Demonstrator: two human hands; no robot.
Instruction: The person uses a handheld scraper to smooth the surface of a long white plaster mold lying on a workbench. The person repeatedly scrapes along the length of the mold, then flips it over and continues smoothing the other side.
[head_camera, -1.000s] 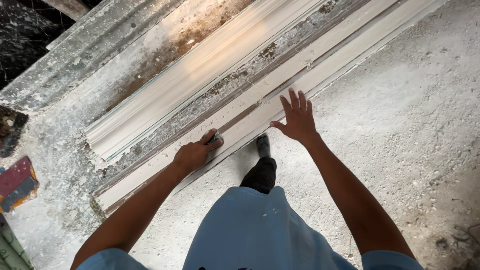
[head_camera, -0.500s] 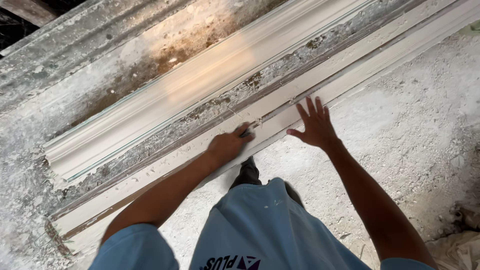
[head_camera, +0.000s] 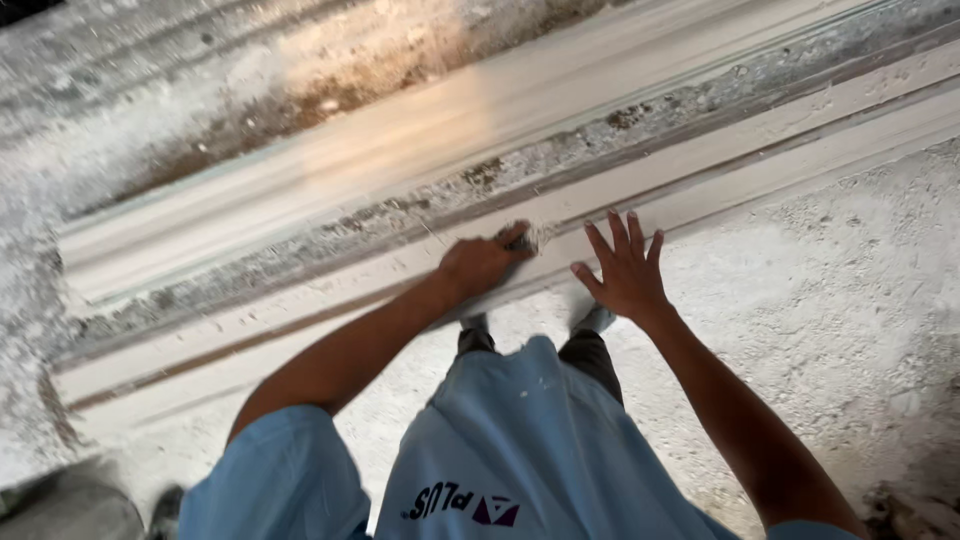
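A long white plaster moulding strip lies on the dusty floor and runs from lower left to upper right. My left hand is closed around a small dark tool, which it presses onto the strip; a whitish tuft of material sits at the tool's tip. My right hand lies flat on the strip's near edge just to the right, with its fingers spread and nothing in it. My legs and shoes stand right behind the hands.
A second, wider white moulding lies parallel beyond the first, with a crusty grey band between them. Rough white-dusted floor spreads to the right. At the bottom left corner are a grey object and a dark shoe.
The view has swung and come closer, and the mouldings' left ends have slid out towards the frame edge. Both hands keep their pose on the near strip, a little further along it.
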